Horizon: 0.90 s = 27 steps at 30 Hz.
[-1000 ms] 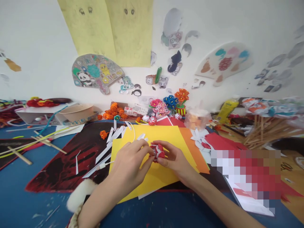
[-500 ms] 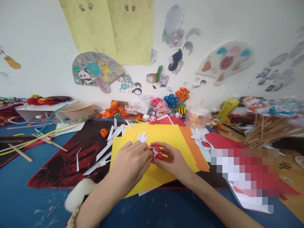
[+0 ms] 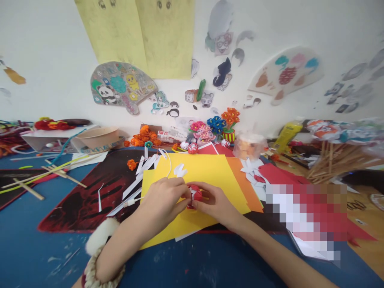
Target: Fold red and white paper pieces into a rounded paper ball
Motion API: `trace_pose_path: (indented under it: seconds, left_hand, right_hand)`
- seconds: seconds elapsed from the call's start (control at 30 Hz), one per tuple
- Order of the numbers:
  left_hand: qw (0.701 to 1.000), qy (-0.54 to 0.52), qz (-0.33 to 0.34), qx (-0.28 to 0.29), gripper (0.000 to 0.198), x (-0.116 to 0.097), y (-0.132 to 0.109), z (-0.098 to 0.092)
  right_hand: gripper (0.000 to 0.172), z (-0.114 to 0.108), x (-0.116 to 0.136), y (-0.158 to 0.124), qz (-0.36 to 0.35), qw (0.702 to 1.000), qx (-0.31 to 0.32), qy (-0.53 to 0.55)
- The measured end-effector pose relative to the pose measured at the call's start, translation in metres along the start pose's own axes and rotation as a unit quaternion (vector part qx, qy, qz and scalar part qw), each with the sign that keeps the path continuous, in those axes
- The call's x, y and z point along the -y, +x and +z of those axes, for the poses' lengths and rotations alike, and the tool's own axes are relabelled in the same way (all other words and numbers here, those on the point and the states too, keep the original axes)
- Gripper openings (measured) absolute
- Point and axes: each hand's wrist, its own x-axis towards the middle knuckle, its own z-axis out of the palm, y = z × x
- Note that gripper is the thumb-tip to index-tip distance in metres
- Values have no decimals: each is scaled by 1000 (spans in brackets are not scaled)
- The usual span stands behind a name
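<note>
A small red and white folded paper piece (image 3: 196, 194) is held between both hands above a yellow paper sheet (image 3: 207, 168). My left hand (image 3: 168, 196) pinches its left side with thumb and fingertips. From the right, my right hand (image 3: 214, 200) grips it, fingers curved over the top and thumb below. A small white folded paper (image 3: 180, 171) lies on the yellow sheet just beyond my left hand. White paper strips (image 3: 132, 186) lie left of the sheet, with a white cable plug (image 3: 129, 203) beside them.
Orange paper (image 3: 247, 186) sticks out at the right, near white paper pieces (image 3: 252, 172) and red paper (image 3: 282, 178). A phone (image 3: 312, 248) lies front right. Pipe-cleaner flowers (image 3: 216, 126), a plastic cup (image 3: 250, 146) and a bowl (image 3: 99, 138) stand at the back. Sticks (image 3: 28, 188) lie left.
The red and white piece has turned and shifted slightly left in my fingers. My left hand has rotated a little, its wrist lower, and a fabric band shows more. The camera view has shifted slightly.
</note>
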Motion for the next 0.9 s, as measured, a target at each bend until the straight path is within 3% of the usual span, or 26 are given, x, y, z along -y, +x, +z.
trace_pose_path:
  seconds: [0.1,0.33,0.47,0.63,0.9]
  left_hand:
    - [999,28,3,-19,6,-2,1,4]
    - [990,72,-7,-121,11,-12,1,14]
    - [993,-40,-39,-104,13,-10,2,9]
    - [975,-213,-50,-43,16,-1,4,-1]
    - [979,-180,-52,-73,11,0,3,2]
  right_hand:
    - [48,1,1,0,3,1000,-10,-1]
    - [42,1,6,0,-32,999,-35,-21]
    - [47,-3,9,0,-22,1000,-15,6]
    - [57,-7,10,0,-1,999,28,41]
    - [60,-9,9,1,-3,999,32,36]
